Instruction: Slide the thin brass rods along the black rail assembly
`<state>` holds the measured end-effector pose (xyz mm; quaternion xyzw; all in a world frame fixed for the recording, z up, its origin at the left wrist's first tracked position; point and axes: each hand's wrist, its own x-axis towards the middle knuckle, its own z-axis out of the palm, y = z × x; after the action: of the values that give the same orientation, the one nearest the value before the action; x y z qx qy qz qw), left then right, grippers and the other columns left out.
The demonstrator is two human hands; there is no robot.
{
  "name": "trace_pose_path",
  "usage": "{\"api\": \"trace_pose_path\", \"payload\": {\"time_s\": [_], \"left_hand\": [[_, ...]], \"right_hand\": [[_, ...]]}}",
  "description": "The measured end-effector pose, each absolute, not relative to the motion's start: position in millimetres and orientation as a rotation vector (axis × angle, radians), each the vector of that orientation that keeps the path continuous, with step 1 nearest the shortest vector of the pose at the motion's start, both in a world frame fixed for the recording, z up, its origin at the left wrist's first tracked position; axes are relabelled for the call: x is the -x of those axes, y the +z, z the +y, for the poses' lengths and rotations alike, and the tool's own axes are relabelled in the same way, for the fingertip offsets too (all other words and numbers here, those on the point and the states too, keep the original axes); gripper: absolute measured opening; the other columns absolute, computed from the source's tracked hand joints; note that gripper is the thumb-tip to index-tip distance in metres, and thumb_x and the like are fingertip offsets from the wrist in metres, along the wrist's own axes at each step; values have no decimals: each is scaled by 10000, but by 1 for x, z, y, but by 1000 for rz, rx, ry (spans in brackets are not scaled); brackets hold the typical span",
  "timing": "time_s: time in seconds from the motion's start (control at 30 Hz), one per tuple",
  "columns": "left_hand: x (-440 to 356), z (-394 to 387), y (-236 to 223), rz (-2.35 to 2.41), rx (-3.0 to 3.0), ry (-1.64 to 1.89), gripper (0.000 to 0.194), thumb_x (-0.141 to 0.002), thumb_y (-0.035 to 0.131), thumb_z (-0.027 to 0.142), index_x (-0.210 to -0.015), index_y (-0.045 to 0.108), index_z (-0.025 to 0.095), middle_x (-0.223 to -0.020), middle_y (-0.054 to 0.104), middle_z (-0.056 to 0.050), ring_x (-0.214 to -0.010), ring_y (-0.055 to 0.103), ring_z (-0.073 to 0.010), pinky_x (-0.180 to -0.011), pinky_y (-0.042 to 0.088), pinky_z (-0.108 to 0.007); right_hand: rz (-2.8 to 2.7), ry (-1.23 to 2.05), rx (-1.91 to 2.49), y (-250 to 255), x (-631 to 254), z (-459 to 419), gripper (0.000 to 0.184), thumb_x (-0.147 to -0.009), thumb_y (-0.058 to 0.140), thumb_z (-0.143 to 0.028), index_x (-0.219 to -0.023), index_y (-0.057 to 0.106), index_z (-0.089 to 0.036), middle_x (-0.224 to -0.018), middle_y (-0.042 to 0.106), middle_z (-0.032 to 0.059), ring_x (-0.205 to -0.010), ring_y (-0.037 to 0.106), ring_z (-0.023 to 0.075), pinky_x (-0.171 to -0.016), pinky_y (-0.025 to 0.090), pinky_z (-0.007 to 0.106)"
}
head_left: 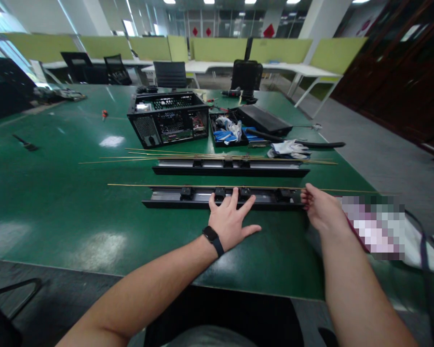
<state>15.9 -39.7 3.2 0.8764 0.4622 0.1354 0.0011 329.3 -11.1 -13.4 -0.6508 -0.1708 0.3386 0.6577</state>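
A long black rail point(177, 204) with a silvery inner channel and several black blocks lies crosswise in front of me. My left hand point(228, 217), wearing a dark watch point(210, 234), rests over its middle with fingers spread, fingertips at the blocks. Along the rail's far side runs a thin gold-coloured rod point(137, 185), reaching past both rail ends. At the rail's right end, my right hand point(321, 205) is closed in a pinch around the rod; its fingers partly hide the contact. Behind lies a second black rail point(202, 170) with several similar rods point(141, 157) along it.
An opened black computer case point(168, 120) stands beyond the rails. Right of it are a black tray point(220, 142) with gloves, a flat black box point(264, 119) and white gloves point(289, 149). A brush point(26, 143) lies far left. A blurred-out item point(374, 226) lies by my right forearm.
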Motion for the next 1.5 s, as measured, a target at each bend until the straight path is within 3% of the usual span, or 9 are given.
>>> {"api": "trace_pose_path", "payload": {"time_s": [0.3, 0.73, 0.93, 1.1, 1.3, 1.5], "left_hand": [[-15, -40, 4, 1451, -2752, 419, 842, -1031, 575, 844, -1758, 475, 432, -1847, 426, -199, -1493, 613, -415, -1273, 357, -798], [-17, -41, 4, 1458, -2744, 425, 835, -1028, 592, 838, -1754, 481, 442, -1851, 415, -206, -1496, 609, -415, -1279, 335, -798], [-16, -40, 4, 1444, -2747, 440, 824, -1036, 587, 832, -1746, 499, 424, -1851, 411, -215, -1494, 613, -414, -1277, 339, -809], [-16, -40, 3, 1445, -2748, 455, 823, -1037, 588, 830, -1747, 496, 424, -1843, 419, -228, -1492, 619, -405, -1270, 347, -813], [-16, -40, 4, 1443, -2760, 452, 820, -1035, 587, 832, -1741, 507, 423, -1845, 421, -218, -1489, 621, -411, -1265, 363, -810], [-16, -40, 3, 1430, -2755, 478, 826, -1036, 596, 823, -1744, 507, 407, -1834, 432, -236, -1481, 624, -416, -1263, 354, -822]], "right_hand": [[-216, 594, 1491, -9, -338, -12, 281, -1015, 753, -265, -775, 614, -221, -681, 627, -22, -487, 506, 60, -383, 367, 146], [-518, 635, 1529, -29, -329, -8, 434, -691, 1010, -515, -805, 743, -193, -758, 741, 37, -611, 606, 131, -486, 375, 248], [-548, 687, 1513, -28, -330, -10, 434, -772, 965, -578, -848, 768, -199, -805, 773, 55, -648, 682, 173, -512, 419, 286], [-549, 697, 1560, -23, -324, -11, 369, -846, 947, -517, -865, 775, -191, -811, 785, 62, -672, 724, 172, -532, 462, 265], [-590, 734, 1504, -18, -313, -11, 262, -870, 946, -403, -845, 772, -208, -852, 814, 65, -762, 781, 193, -755, 631, 304], [-693, 756, 1581, -18, -313, -14, 379, -889, 905, -569, -881, 808, -202, -844, 823, 94, -956, 809, 262, -952, 624, 395]]}}
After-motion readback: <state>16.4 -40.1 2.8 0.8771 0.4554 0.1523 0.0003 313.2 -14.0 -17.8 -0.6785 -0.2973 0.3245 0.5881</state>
